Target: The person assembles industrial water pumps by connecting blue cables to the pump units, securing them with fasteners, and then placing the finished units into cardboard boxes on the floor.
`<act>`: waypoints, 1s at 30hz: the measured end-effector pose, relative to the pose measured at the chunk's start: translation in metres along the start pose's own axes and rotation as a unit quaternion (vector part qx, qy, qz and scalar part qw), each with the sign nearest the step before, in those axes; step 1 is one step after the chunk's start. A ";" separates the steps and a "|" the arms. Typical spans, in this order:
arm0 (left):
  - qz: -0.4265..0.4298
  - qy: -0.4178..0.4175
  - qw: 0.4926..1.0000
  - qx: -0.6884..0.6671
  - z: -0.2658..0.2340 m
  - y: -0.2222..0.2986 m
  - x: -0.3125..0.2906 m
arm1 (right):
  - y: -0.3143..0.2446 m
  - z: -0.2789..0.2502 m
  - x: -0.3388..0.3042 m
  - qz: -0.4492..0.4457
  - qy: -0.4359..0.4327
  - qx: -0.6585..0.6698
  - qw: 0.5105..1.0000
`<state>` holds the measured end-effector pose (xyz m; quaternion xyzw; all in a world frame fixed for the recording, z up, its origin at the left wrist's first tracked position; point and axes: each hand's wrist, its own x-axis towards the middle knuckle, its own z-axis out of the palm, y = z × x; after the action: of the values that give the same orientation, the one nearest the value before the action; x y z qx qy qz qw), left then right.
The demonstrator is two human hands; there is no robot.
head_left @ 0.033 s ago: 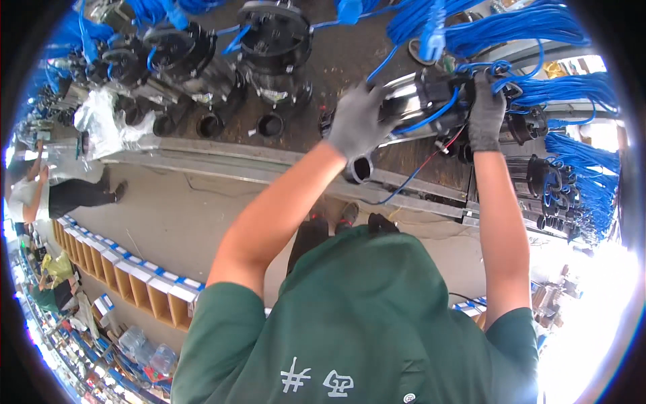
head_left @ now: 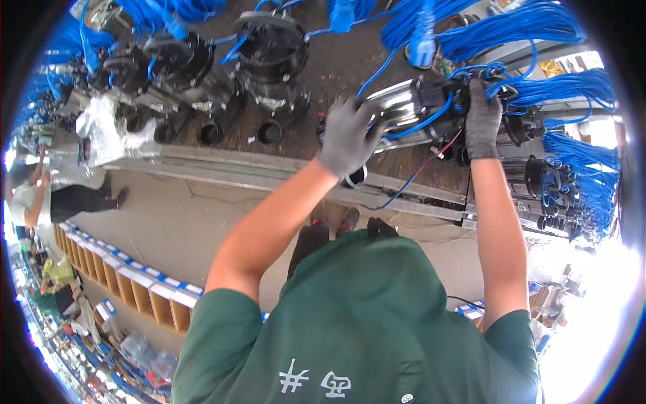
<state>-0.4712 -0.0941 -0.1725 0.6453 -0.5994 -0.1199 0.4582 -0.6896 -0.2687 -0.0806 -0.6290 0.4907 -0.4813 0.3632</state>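
A submersible pump [head_left: 398,106] with a shiny metal barrel and black end parts lies on its side on the dark workbench. My left hand [head_left: 350,135], in a grey glove, grips its left end, fingers curled over the black part. At the other end my right hand [head_left: 483,124], also gloved, is closed over the black top beside the blue cord; its fingertips are partly hidden. A blue cable [head_left: 431,121] runs along the barrel. Thin red and blue wires [head_left: 418,172] with a small white connector trail from the pump over the bench edge.
More pumps [head_left: 272,54] stand along the bench to the left, and others [head_left: 531,178] lie at the right. Coiled blue cables [head_left: 511,34] are heaped at the back. Clear plastic film [head_left: 111,131] lies at the left. Behind me are cardboard boxes [head_left: 151,296] and, at far left, another person [head_left: 40,195].
My left hand has shifted slightly left and toward me at the pump's end. The pump's left end has moved a little the same way. My right hand stays nearly in place.
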 end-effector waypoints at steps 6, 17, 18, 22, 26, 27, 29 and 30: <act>0.241 -0.142 0.948 0.154 -0.007 -0.022 -0.080 | -0.017 -0.015 -0.049 0.032 -0.043 0.089 0.995; 0.143 -0.175 0.939 0.260 -0.010 -0.084 -0.112 | -0.093 -0.007 -0.094 0.144 -0.186 0.407 0.882; 0.129 -0.159 0.945 0.256 -0.007 -0.099 -0.114 | -0.093 -0.014 -0.090 0.157 -0.202 0.374 0.892; 0.081 -0.084 0.977 0.175 -0.015 -0.094 -0.098 | -0.084 -0.047 -0.077 0.211 -0.188 0.305 0.909; 0.045 0.001 0.979 0.199 0.018 -0.071 -0.070 | -0.063 -0.082 -0.072 0.203 -0.138 0.344 0.906; 0.032 0.011 0.979 0.200 0.029 -0.063 -0.064 | -0.063 -0.091 -0.071 0.196 -0.148 0.318 0.916; 0.007 0.020 0.979 0.200 0.046 -0.053 -0.056 | -0.069 -0.101 -0.069 0.196 -0.167 0.243 0.935; -0.004 0.022 0.979 0.203 0.050 -0.051 -0.053 | -0.078 -0.107 -0.066 0.203 -0.174 0.196 0.944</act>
<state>-0.4860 -0.0771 -0.2582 0.7300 -0.5980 0.0165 0.3305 -0.7757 -0.1833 0.0043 -0.5062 0.4336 -0.3672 0.6488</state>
